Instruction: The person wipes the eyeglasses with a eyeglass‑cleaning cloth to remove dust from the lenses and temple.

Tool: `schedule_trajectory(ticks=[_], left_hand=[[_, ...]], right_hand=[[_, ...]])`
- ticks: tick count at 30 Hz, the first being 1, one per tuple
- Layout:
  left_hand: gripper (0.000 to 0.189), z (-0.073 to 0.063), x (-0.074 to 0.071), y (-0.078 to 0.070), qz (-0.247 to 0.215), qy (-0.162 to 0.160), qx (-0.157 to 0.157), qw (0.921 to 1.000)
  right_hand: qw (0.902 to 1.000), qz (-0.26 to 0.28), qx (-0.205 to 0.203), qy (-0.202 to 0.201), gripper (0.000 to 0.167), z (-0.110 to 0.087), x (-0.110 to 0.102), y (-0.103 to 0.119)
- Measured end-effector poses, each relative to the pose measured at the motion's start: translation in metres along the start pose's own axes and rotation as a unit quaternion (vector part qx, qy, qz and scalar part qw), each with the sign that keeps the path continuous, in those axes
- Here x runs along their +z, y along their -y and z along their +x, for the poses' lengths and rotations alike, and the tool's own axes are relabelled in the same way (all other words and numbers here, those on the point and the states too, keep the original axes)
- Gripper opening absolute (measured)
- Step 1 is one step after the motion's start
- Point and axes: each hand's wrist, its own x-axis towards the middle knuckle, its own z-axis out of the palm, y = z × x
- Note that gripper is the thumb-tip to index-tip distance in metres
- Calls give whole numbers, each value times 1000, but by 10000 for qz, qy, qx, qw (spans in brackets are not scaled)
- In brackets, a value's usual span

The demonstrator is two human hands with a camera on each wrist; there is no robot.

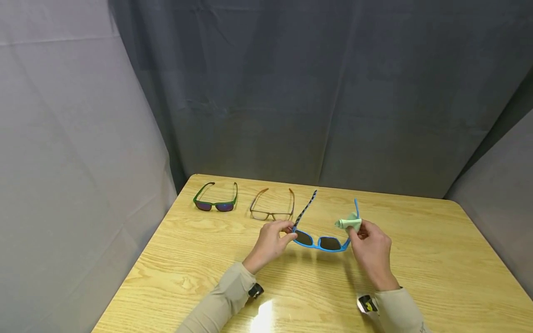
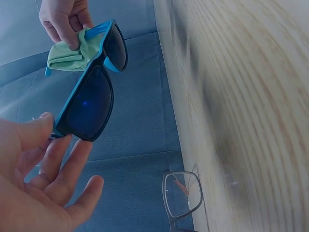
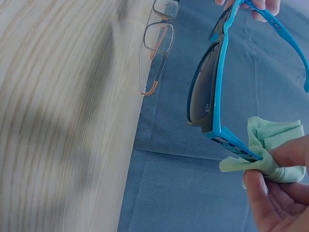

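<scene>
Blue-framed sunglasses (image 1: 330,243) with dark lenses are held up over the table, temples unfolded and pointing away. My left hand (image 1: 270,243) pinches their left hinge corner between thumb and fingers; the little finger stands free in the left wrist view. With the right hand (image 1: 372,249) I pinch a light green cloth (image 1: 349,223) folded around the right temple. Seen from the right wrist, the cloth (image 3: 270,154) wraps the temple just behind the hinge, thumb and index finger pressing on it. Part of that temple is hidden by the cloth.
Clear-lensed eyeglasses (image 1: 272,215) with orange-brown temple tips stand on the table (image 1: 200,259) just beyond my left hand. Farther left are green-framed sunglasses (image 1: 214,206) with purplish lenses. A dark grey curtain (image 1: 266,92) hangs behind the table, with pale curtains at both sides.
</scene>
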Motion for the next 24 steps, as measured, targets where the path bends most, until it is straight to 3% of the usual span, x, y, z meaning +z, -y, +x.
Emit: schedule_trajectory(ticks=[24], left_hand=[[12,4,-2,0,190,371,1,9991]], right_hand=[[9974,50,-605,-385,17,10,-1,-5]])
